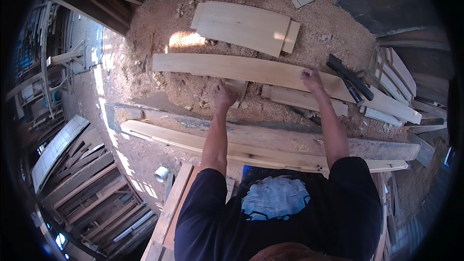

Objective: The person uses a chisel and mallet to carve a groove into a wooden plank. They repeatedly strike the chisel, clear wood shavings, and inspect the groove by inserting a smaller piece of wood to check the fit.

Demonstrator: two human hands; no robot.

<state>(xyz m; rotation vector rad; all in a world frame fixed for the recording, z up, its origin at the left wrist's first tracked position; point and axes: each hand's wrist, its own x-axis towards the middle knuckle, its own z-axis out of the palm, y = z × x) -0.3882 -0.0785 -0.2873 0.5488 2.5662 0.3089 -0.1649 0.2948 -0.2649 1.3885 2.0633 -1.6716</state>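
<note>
A long, pale wooden plank point(232, 67) lies crosswise in front of me on a bed of wood shavings. At its near edge, my left hand point(224, 97) closes around the left side of a small wooden block point(238, 87). Part of that grip is hidden from view. My right hand point(311, 78) is over the plank's right half with its fingers curled in. What those fingers hold, if anything, I cannot make out. Beyond the plank are wide, pale boards point(244, 25), stacked one on another.
Dark tools point(350, 78) lie across the plank's right part. A shorter board point(304, 99) rests below my right hand. Closer to me runs a thick beam point(270, 137) with long strips point(183, 140) along it. Lumber piles point(104, 188) fill the left; cut boards point(394, 75) stand at right.
</note>
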